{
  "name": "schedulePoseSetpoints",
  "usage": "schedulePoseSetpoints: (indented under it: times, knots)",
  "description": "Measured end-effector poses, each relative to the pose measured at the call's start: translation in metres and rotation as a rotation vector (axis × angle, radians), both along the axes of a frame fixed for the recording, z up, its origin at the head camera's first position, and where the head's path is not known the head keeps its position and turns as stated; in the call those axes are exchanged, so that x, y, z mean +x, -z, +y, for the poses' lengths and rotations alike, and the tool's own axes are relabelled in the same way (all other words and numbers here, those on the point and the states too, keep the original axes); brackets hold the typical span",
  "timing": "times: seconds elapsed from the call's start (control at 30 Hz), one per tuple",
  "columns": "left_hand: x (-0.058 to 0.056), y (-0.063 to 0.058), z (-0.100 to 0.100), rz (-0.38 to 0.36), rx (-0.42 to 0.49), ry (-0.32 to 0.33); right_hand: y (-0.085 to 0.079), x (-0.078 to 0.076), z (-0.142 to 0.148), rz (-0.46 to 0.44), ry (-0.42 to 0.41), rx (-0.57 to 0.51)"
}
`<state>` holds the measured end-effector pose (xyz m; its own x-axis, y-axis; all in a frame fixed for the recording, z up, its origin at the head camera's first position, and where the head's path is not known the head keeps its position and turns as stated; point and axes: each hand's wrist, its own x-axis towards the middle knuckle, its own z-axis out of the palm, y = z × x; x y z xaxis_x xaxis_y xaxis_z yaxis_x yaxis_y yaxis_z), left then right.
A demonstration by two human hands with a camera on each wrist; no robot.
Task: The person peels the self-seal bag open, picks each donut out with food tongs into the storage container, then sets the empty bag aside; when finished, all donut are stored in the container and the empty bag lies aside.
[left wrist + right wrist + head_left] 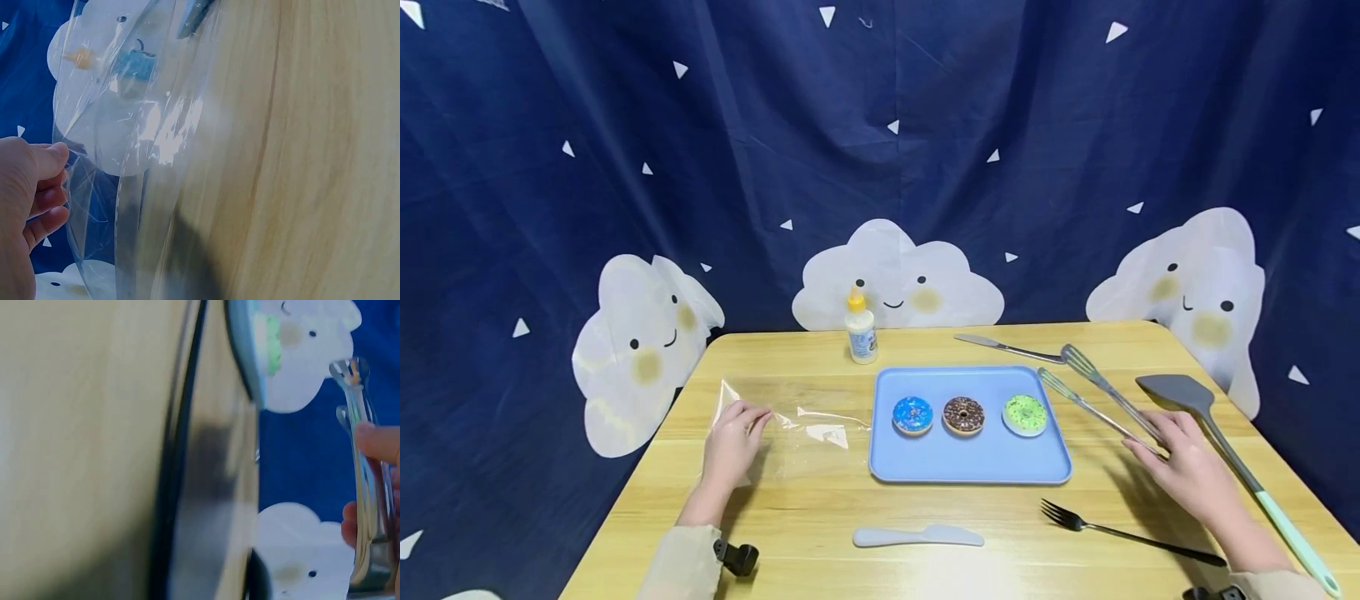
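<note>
My left hand pinches the edge of a clear plastic bag between thumb and fingers, on the left side of the table. In the left wrist view the thin, shiny film hangs in folds from the fingertips. Metal tongs with two arms spread apart are gripped by my right hand, their heads pointing at the tray's right edge. On the blue tray sit a blue doughnut, a chocolate doughnut and a green doughnut, none of them between the tongs.
Behind the tray stand a glue bottle with a yellow cap and a metal table knife lying flat. Nearer lie a pale plastic knife and a black fork. A grey spatula with a green handle lies at right.
</note>
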<state>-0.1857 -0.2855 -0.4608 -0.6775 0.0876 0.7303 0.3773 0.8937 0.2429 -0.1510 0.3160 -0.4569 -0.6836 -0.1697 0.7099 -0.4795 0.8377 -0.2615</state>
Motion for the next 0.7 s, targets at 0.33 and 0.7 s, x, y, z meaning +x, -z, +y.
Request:
schedulePoseSetpoints:
  times: [0.33, 0.7]
  knots:
    - [0.000, 0.006, -0.008, -0.270, -0.099, -0.031, 0.020, -0.002, 0.020, -0.313, 0.168, -0.022]
    - [-0.004, 0.021, -0.008, -0.412, -0.169, -0.020, 0.027, -0.013, 0.026, -0.403, 0.157, 0.008]
